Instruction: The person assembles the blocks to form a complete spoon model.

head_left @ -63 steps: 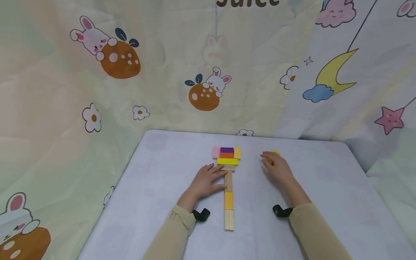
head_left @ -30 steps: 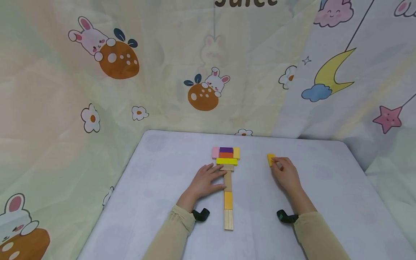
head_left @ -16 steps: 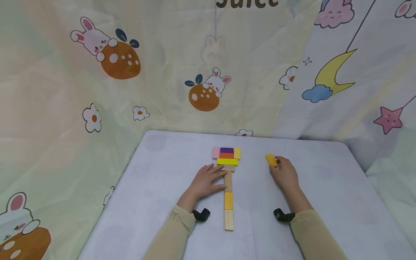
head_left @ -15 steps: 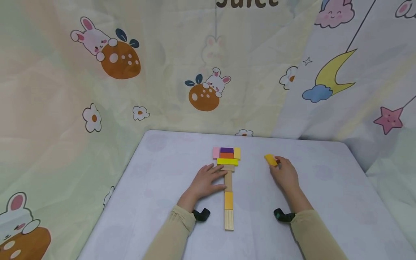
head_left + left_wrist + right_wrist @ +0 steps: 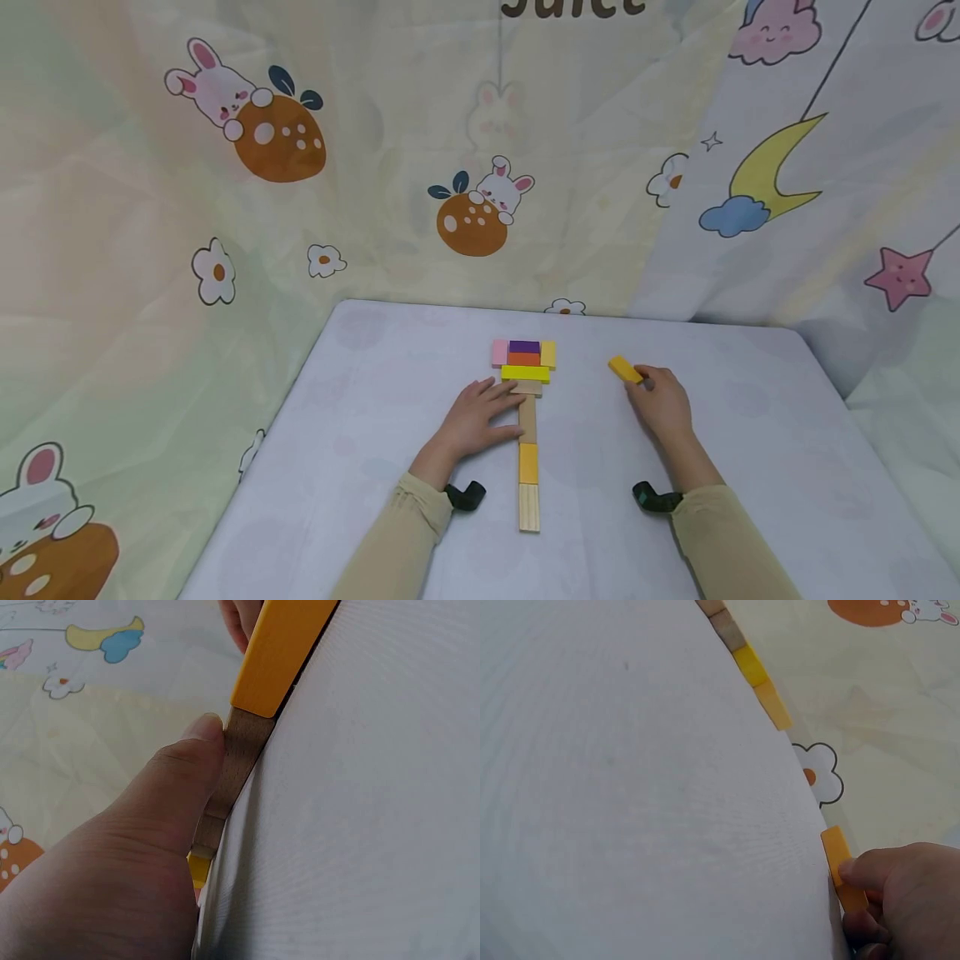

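In the head view my right hand (image 5: 662, 404) pinches an orange-yellow block (image 5: 624, 369) by its near end, right of the laid-out blocks. The right wrist view shows the thumb on the face of that block (image 5: 843, 862). My left hand (image 5: 474, 421) lies with fingers spread beside the column, fingertips at a tan block (image 5: 528, 419) and a short wooden block (image 5: 527, 387). Below these, an orange block (image 5: 528, 463) and a pale wooden block (image 5: 529, 508) continue the column. In the left wrist view, the left thumb (image 5: 187, 761) rests along the wooden block's side (image 5: 244, 742).
Atop the column sit a bright yellow block (image 5: 525, 373), red (image 5: 523, 359) and purple (image 5: 523, 346) blocks, flanked by pink (image 5: 499, 352) and pale yellow (image 5: 548, 354) ones. A white-covered table (image 5: 360, 533) meets a printed cloth backdrop (image 5: 375, 108).
My right hand has shifted right and slightly nearer since the first frame. The orange-yellow block in it has turned from near upright to slanting left. The left hand stays put.
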A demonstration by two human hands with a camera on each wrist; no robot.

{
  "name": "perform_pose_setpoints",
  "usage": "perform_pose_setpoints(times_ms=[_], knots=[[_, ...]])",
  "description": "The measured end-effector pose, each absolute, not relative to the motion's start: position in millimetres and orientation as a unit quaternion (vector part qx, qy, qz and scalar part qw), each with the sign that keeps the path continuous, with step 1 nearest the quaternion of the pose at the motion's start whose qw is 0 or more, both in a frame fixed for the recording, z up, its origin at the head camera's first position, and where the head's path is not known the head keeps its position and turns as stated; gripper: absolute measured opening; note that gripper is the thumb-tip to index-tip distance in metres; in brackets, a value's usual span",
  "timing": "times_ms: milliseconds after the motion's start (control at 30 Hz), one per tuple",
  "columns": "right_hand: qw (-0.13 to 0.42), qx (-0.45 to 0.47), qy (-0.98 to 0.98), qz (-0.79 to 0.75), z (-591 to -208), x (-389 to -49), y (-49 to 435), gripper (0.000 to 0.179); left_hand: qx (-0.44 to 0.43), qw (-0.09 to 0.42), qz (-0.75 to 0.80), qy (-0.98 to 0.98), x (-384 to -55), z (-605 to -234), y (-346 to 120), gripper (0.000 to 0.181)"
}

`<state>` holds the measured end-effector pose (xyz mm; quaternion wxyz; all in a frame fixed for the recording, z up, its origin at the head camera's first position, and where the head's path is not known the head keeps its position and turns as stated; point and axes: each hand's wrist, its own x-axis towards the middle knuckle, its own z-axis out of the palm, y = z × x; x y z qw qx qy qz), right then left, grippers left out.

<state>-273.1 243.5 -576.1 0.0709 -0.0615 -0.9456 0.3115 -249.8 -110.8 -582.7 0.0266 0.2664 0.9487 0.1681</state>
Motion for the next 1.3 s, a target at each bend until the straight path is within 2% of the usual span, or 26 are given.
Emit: perform_pose_setpoints(times_ms=[167,600,1000,1300], knots=[[0.083,-0.053,-0.943,0.317,-575,-275,244,0.046,0.267,0.025,0.171,0.948,-250,-584,-111,0.063],[0.063,-0.025,-0.938,0.339,-557,-285,229,0.043,0.266,0.027,0.161,0.95,-250,-586,-111,0.064],[0.081,0.015,-0.94,0.331,-529,-312,201,0.043,0.273,0.02,0.164,0.948,-250,-583,-112,0.063],[0.063,0.031,-0.942,0.329,-517,-329,178,0.043,0.271,0.023,0.154,0.95,-252,-584,-111,0.063]])
